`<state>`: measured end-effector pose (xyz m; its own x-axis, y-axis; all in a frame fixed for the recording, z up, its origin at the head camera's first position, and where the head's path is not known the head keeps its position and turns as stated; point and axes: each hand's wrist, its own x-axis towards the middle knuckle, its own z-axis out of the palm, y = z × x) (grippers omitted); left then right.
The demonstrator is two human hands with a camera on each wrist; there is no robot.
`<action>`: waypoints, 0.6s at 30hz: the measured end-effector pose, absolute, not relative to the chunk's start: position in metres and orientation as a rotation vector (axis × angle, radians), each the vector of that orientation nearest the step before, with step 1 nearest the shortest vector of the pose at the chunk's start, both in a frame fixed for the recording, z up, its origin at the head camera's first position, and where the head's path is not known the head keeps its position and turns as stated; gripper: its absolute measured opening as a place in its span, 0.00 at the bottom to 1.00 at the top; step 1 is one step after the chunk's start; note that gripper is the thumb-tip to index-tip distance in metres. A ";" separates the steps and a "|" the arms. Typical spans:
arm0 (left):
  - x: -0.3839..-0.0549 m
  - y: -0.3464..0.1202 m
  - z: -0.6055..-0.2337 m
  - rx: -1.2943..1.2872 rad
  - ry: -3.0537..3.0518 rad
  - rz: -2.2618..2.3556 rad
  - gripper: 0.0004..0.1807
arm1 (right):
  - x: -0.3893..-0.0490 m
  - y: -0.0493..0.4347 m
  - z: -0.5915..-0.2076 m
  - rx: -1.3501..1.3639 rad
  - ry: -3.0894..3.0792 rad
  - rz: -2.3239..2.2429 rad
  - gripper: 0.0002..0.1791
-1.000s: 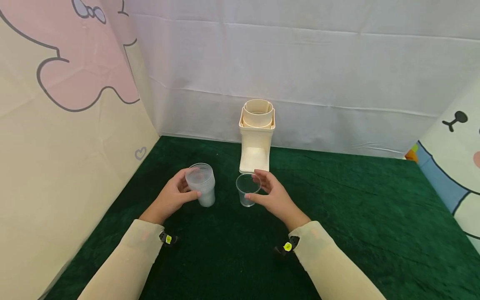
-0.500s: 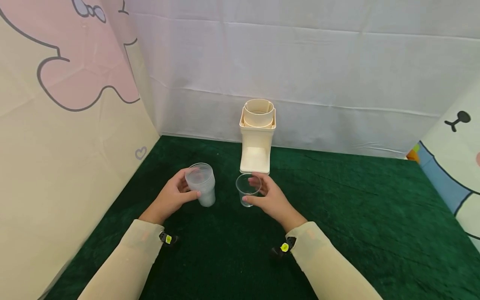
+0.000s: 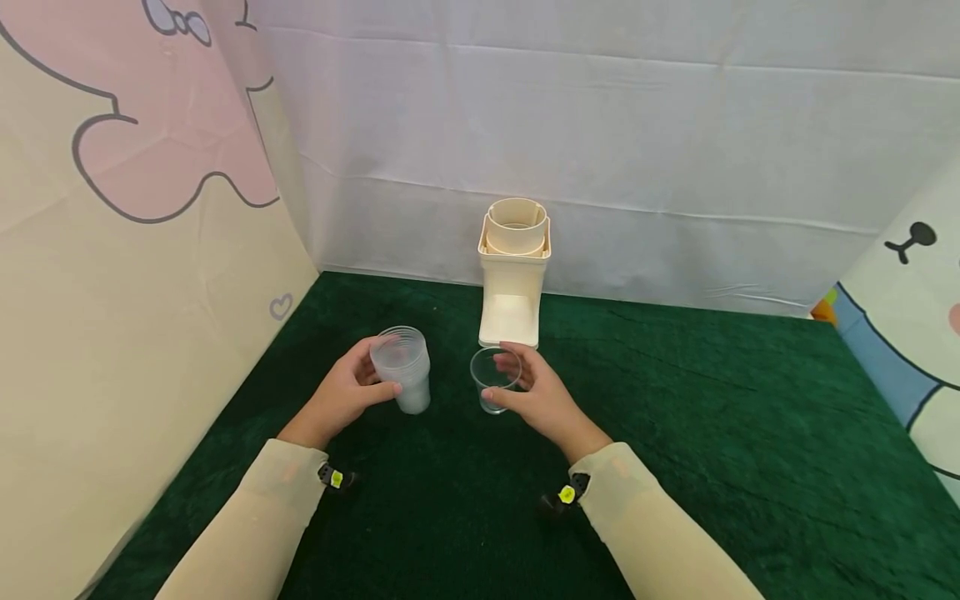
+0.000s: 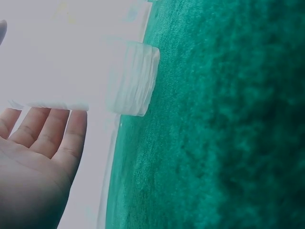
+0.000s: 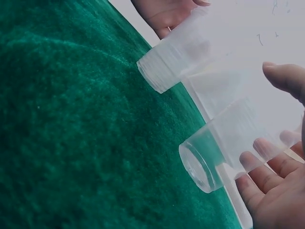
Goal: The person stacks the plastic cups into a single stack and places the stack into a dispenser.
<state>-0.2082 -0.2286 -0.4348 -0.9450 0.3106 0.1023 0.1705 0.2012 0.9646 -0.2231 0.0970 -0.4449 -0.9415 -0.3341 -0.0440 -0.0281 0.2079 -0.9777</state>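
Observation:
In the head view, my left hand (image 3: 341, 396) grips a stack of nested clear plastic cups (image 3: 402, 367), thumb on the near side and fingers round the far side. A single clear plastic cup (image 3: 495, 379) stands upright to the right of the stack, and my right hand (image 3: 543, 400) holds it from the right, thumb in front and fingers behind. The right wrist view shows the single cup (image 5: 209, 152) against the fingers, with the stack (image 5: 174, 57) a short way off. In the left wrist view glare washes out most of the stack (image 4: 136, 78).
Behind the cups stands a cream-coloured holder (image 3: 512, 292) with a round opening on top and a flat foot. Dark green cloth (image 3: 712, 417) covers the table. A white sheet (image 3: 637, 150) hangs at the back, with printed cartoon sheets on both sides.
My right hand has shifted slightly left and its fingers have come further round the single cup, which has barely moved. My left hand and the stack stay where they were.

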 end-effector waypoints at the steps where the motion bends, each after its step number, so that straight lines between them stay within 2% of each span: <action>1: -0.208 -0.228 -0.435 0.470 2.347 1.855 0.39 | -0.223 0.097 -0.445 -0.347 2.239 -1.802 0.45; 18: -0.209 -0.226 -0.435 0.425 2.410 1.798 0.38 | -0.220 0.095 -0.435 -0.393 2.247 -1.808 0.42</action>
